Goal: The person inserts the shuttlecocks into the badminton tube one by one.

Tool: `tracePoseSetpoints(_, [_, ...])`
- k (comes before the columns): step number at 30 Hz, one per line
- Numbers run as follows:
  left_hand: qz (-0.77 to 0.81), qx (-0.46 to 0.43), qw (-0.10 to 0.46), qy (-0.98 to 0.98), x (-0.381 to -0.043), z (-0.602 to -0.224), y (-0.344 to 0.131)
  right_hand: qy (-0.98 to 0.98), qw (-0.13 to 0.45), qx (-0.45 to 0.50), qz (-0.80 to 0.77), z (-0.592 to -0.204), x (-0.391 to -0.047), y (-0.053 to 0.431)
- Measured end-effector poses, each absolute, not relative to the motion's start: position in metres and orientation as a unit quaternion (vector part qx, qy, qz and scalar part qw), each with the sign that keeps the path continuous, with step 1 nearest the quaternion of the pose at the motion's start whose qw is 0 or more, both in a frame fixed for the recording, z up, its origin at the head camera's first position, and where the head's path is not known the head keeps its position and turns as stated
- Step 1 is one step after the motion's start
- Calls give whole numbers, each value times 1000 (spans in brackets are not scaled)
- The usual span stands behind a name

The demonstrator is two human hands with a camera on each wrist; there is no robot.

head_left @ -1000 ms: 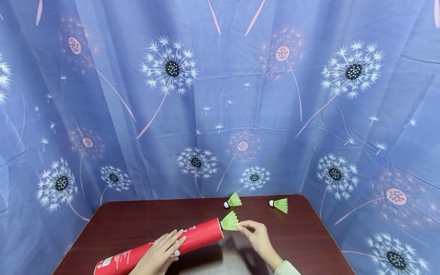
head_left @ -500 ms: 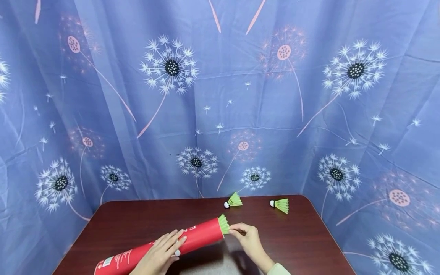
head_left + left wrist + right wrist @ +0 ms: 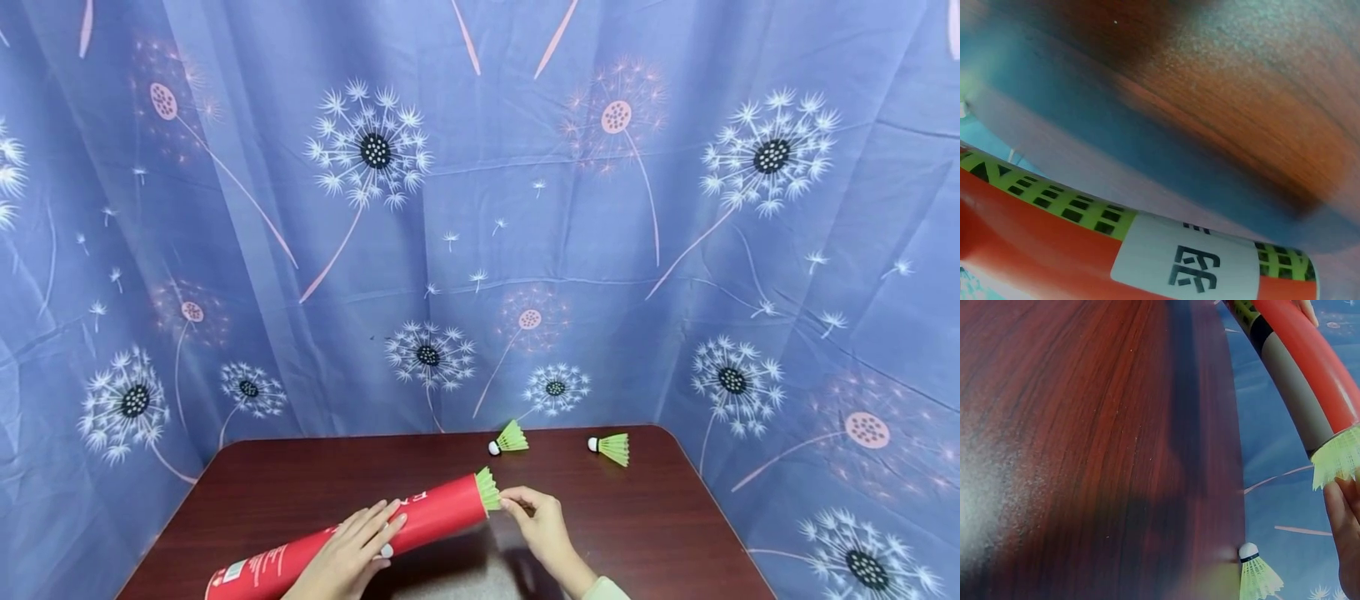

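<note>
My left hand (image 3: pixel 347 550) holds a long red shuttlecock tube (image 3: pixel 442 517), its fingers laid across the top. The tube slants, its mouth raised toward the right. A yellow-green shuttlecock (image 3: pixel 487 489) sits mostly inside that mouth, only the skirt's feathered end sticking out; its cork is hidden. With thumb and fingertips, my right hand (image 3: pixel 542 525) pinches the skirt's edge. The right wrist view shows the same skirt (image 3: pixel 1338 459) against the tube's rim, fingers (image 3: pixel 1338 509) at its edge. In the left wrist view the tube (image 3: pixel 1072 244) shows a green band and a white label.
Two more shuttlecocks lie near the far edge of the dark wooden table (image 3: pixel 315 467): one (image 3: pixel 510 437) behind the tube's mouth, another (image 3: pixel 610 448) farther right. A blue dandelion-print curtain (image 3: pixel 480 233) hangs behind and at the sides.
The shuttlecock has slid leftward, deeper into the tube, with my right hand following it. Over the last half second both hands look nearly still. The left hand and tube have stayed put.
</note>
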State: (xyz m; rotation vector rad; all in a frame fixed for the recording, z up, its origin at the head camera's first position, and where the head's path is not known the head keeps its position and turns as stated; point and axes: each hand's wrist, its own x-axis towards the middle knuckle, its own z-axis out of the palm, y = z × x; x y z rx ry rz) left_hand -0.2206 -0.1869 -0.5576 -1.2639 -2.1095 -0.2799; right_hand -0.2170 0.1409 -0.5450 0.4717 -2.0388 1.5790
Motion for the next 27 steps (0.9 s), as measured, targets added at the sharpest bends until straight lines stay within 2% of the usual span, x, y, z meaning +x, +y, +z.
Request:
tracePoseSetpoints(4, [-113, -482, 331, -803, -220, -558, -187, -757, 244, 147, 587, -544, -218, 138])
tracePoseSetpoints(8, [-122, -488, 323, -801, -220, -557, -188, -767, 256, 133, 573, -537, -215, 133])
tracePoseSetpoints(12, [-125, -491, 322, -800, -220, -558, -188, -771, 271, 149, 558, -521, -206, 126])
tracePoseSetpoints(18, [-123, -489, 342, -793, -220, -556, -186, -773, 259, 156, 558, -506, -196, 119])
tracePoseSetpoints(27, [-122, -486, 322, -804, -218, -556, -189, -784, 253, 147, 548, -520, -204, 115])
